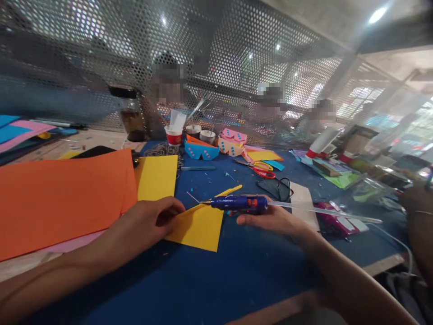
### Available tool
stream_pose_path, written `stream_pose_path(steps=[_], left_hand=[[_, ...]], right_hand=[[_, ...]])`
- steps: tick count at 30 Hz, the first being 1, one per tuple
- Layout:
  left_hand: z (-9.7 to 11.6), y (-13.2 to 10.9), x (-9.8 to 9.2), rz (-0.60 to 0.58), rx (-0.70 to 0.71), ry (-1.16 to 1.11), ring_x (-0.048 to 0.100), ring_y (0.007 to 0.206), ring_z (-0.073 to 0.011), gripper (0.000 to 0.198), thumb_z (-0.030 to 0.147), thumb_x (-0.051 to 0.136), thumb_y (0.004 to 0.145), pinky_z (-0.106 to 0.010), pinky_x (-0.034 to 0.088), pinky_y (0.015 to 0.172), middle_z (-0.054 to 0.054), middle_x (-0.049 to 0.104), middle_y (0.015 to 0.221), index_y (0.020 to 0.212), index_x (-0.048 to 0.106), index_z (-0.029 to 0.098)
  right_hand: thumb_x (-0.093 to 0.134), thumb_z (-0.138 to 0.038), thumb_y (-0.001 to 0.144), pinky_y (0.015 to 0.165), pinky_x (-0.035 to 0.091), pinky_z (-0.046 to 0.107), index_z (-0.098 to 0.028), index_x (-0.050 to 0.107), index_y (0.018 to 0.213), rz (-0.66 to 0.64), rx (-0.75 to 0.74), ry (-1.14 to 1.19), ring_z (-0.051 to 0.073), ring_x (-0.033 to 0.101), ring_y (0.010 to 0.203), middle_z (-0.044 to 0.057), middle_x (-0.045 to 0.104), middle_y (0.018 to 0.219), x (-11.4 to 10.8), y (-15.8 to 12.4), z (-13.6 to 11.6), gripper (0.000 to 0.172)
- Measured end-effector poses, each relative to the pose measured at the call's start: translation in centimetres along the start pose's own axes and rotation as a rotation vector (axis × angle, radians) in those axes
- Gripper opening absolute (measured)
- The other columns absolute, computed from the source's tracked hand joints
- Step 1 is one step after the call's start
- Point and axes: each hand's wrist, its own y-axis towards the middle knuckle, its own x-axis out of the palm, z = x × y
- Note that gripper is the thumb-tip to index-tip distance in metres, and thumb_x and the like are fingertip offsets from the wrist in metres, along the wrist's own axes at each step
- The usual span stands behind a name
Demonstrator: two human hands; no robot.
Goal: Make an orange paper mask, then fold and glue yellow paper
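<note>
My right hand [270, 219] grips a dark blue hot glue gun [237, 204], with a long clear glue stick [324, 212] running out of its back. The gun's nozzle points left, over the raised edge of a folded yellow paper [199, 230]. My left hand [145, 223] pinches that paper near its left edge. Close to the nozzle tip is a thin pale strand; whether it touches the nozzle I cannot tell. Another yellow sheet [157, 176] lies behind my left hand, partly under large orange sheets [64, 194].
Farther back are paper glasses [202, 151], red-handled scissors [264, 173], a blue pen [198, 168], a red and white cup [174, 136] and a jar [131, 117]. A purple packet [336, 219] and a white cord [402, 243] lie right. Another person's arm [419, 207] is at the right edge.
</note>
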Motion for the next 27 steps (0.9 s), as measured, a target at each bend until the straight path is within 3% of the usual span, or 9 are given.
stream_pose_path(steps=[6, 10, 19, 27], left_hand=[[0.6, 0.1, 0.0, 0.04, 0.083, 0.0, 0.069, 0.08, -0.0227, 0.025, 0.041, 0.062, 0.08, -0.029, 0.05, 0.068, -0.002, 0.077, 0.09, 0.094, 0.079, 0.028], [0.5, 0.0, 0.4, 0.045, 0.052, -0.01, 0.068, 0.075, -0.0221, 0.026, 0.044, 0.062, 0.083, -0.029, 0.049, 0.065, -0.003, 0.078, 0.09, 0.094, 0.078, 0.027], [0.5, -0.2, 0.9, 0.064, 0.056, 0.009, 0.066, 0.069, -0.019, 0.031, 0.03, 0.06, 0.076, -0.028, 0.05, 0.062, -0.003, 0.074, 0.082, 0.104, 0.073, 0.023], [0.7, -0.4, 1.1, 0.061, 0.137, 0.044, 0.068, 0.072, -0.0171, 0.021, 0.028, 0.058, 0.086, -0.027, 0.051, 0.064, -0.002, 0.076, 0.087, 0.1, 0.072, 0.024]], right_hand=[[0.081, -0.045, 0.084, 0.073, 0.055, 0.025, -0.025, 0.074, 0.106, -0.034, -0.067, -0.029, 0.016, 0.066, 0.085, 0.0, 0.074, 0.097, 0.9, 0.0, -0.2, 0.031], [0.08, -0.045, 0.085, 0.077, 0.052, 0.026, -0.025, 0.072, 0.103, -0.046, -0.13, -0.069, 0.016, 0.063, 0.085, -0.001, 0.07, 0.094, 1.4, 0.2, -0.5, 0.028], [0.074, -0.052, 0.09, 0.071, 0.047, 0.027, -0.025, 0.069, 0.098, -0.083, -0.088, -0.161, 0.016, 0.058, 0.08, -0.002, 0.067, 0.089, 2.4, 0.3, 0.0, 0.029], [0.072, -0.052, 0.091, 0.071, 0.048, 0.029, -0.024, 0.069, 0.099, -0.089, -0.019, -0.208, 0.017, 0.059, 0.08, -0.001, 0.068, 0.089, 2.8, 0.3, -0.3, 0.029]])
